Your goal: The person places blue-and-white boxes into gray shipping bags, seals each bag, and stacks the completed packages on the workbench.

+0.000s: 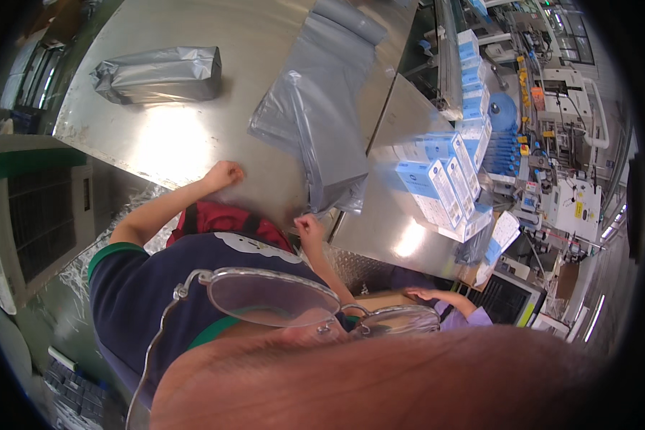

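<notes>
My left hand (225,174) is over the front edge of the metal table, its fingers curled closed with no object visible in them. My right hand (309,229) is closed too, near the table edge, just below the near end of a grey plastic bag (330,136). The bag's near part is drawn over a box-like shape; whether my fingers touch its mouth or hold anything small is unclear. At the far left of the table lies a finished-looking grey wrapped package (161,75), box-shaped, its left end crumpled.
A rolled stack of grey bags (347,29) lies at the back. Several blue-and-white cartons (433,190) stand on the table to the right, with machinery (545,143) beyond them. Another person's hand (426,294) reaches in at lower right. A green-and-white crate (39,208) stands at left.
</notes>
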A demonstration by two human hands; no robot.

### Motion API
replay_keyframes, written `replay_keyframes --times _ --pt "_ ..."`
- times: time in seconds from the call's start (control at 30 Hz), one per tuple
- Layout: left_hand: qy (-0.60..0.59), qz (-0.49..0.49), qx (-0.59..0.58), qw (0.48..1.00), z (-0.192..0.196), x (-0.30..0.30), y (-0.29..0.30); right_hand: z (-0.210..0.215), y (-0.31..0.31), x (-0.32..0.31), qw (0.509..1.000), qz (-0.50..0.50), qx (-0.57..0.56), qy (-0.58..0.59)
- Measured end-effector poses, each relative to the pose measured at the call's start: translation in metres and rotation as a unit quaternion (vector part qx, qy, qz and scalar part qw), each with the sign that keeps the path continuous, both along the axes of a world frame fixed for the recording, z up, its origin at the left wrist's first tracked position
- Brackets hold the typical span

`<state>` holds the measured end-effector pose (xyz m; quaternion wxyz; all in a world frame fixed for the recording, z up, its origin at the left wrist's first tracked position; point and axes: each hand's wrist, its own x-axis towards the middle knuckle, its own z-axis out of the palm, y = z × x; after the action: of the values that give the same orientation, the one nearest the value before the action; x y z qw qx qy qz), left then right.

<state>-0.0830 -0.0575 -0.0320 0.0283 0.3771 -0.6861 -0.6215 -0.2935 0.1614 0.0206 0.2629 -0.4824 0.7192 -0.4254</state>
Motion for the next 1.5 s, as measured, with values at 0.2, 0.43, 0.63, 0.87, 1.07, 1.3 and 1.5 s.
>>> replay_keyframes --times 0.2,0.43,0.63,0.87,1.07,1.3,1.5 --pt "0.054 0.072 -0.088 0.992 0.037 -0.079 -0.017 0.02 -0.026 -0.026 0.972 -0.229 -0.047 -0.036" --pt "0.154 0.122 -0.084 0.977 0.017 -0.163 -0.05 -0.015 -0.074 -0.082 0.964 -0.097 0.191 0.159" --pt "0.116 0.133 0.017 0.984 0.05 -0.121 -0.076 -0.011 -0.127 -0.028 0.966 0.034 -0.008 0.257" --pt "-0.094 -0.117 -0.169 0.974 0.053 -0.036 0.029 0.011 -0.093 0.007 0.995 0.096 0.041 0.004" --pt "-0.043 -0.027 -0.17 0.984 0.046 -0.041 0.043 0.014 -0.094 0.019 0.995 0.098 0.008 -0.008" --pt "0.023 -0.019 -0.231 0.972 0.022 -0.041 0.045 0.011 -0.104 0.032 0.991 0.127 0.012 0.032" --pt "0.06 0.026 -0.046 0.997 0.022 -0.041 0.044 -0.005 -0.087 0.025 0.998 0.057 -0.01 -0.024"
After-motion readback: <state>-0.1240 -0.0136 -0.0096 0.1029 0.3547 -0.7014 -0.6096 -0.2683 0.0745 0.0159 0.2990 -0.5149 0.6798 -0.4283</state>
